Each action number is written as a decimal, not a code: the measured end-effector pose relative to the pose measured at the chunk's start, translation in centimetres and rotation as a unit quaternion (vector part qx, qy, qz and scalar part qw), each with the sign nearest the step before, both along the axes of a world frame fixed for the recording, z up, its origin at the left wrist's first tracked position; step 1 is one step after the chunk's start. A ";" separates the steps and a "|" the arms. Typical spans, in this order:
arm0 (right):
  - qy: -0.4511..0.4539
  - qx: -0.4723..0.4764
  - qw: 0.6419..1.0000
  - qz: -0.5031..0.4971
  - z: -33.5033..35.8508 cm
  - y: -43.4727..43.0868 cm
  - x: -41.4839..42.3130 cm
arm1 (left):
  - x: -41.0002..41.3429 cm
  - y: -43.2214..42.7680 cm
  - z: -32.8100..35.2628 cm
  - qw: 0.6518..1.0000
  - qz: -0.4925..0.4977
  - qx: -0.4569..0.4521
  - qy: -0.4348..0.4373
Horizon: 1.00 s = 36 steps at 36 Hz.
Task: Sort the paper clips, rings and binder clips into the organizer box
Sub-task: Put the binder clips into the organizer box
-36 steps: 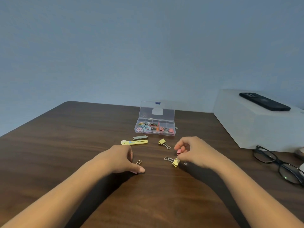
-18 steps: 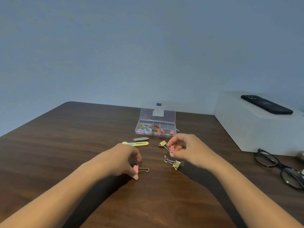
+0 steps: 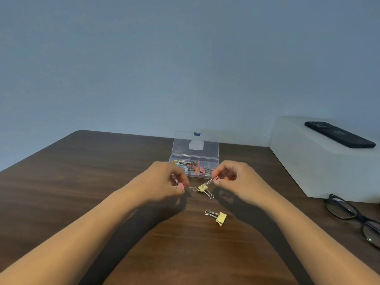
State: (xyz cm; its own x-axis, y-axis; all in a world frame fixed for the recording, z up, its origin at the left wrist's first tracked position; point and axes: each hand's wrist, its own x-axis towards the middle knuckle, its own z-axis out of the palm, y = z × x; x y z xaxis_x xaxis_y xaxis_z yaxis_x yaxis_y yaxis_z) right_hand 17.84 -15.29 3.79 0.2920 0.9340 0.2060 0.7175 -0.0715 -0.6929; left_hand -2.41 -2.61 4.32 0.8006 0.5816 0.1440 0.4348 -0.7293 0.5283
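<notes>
Now, left hand (image 3: 162, 182) pinching pink binder clip (image 3: 181, 186), right hand (image 3: 238, 179) pinching second pink clip (image 3: 215, 178), silver wire handles.

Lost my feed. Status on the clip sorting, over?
Left hand pinching a pink clip. Right hand pinching a second pink clip. Near yellow clip and far yellow clip loose on table. Box open, way clear.

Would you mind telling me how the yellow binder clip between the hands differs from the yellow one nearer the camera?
The farther yellow clip lies between the left hand and right hand, by the organizer box; the nearer yellow clip lies alone. The farther clip's wire handles point right and toward the camera; the nearer clip's point left. Both are yellow with silver handles, and neither is held.
</notes>
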 end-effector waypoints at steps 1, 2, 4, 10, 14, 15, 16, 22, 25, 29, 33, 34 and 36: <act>0.007 0.011 1.000 -0.013 0.1 0.3 0.5 | 0.5 0.4 0.3 1.000 0.002 0.000 -0.014; 0.015 0.023 0.999 -0.028 0.3 0.7 1.0 | 1.1 0.8 0.5 1.000 0.006 0.002 -0.023; 0.040 0.051 0.996 -0.062 0.4 1.6 2.0 | 2.4 1.7 0.8 0.999 0.013 0.007 -0.043; 0.056 0.085 0.984 -0.145 -0.7 4.5 4.9 | 6.4 4.1 0.3 0.996 0.031 -0.005 -0.082; 0.049 0.075 0.983 -0.162 -2.1 6.4 5.6 | 8.7 5.3 -0.9 0.995 0.037 -0.025 -0.093; 0.044 0.070 0.983 -0.167 -2.5 6.8 5.6 | 9.2 5.5 -1.2 0.995 0.040 -0.025 -0.090; 0.039 0.067 0.982 -0.173 -2.8 7.2 5.6 | 9.6 5.8 -1.5 0.995 0.044 -0.022 -0.086; -0.013 0.077 0.969 -0.235 -4.6 8.8 5.4 | 12.0 6.9 -3.0 0.994 0.089 0.048 -0.048; -0.007 0.095 0.963 -0.251 -5.9 8.9 5.5 | 12.4 6.9 -3.8 0.993 0.088 0.073 -0.035; 0.000 0.110 0.961 -0.253 -6.8 8.7 5.9 | 12.4 6.8 -4.9 0.992 0.087 0.089 -0.033; -0.011 0.104 0.966 -0.238 -6.8 8.4 5.8 | 12.3 6.8 -5.4 0.988 0.098 0.116 -0.028; -0.013 0.098 0.968 -0.232 -6.7 8.4 5.7 | 12.1 6.8 -5.4 0.986 0.098 0.129 -0.025; -0.014 0.081 0.972 -0.222 -6.6 8.4 5.3 | 11.9 6.7 -5.3 0.982 0.096 0.163 -0.018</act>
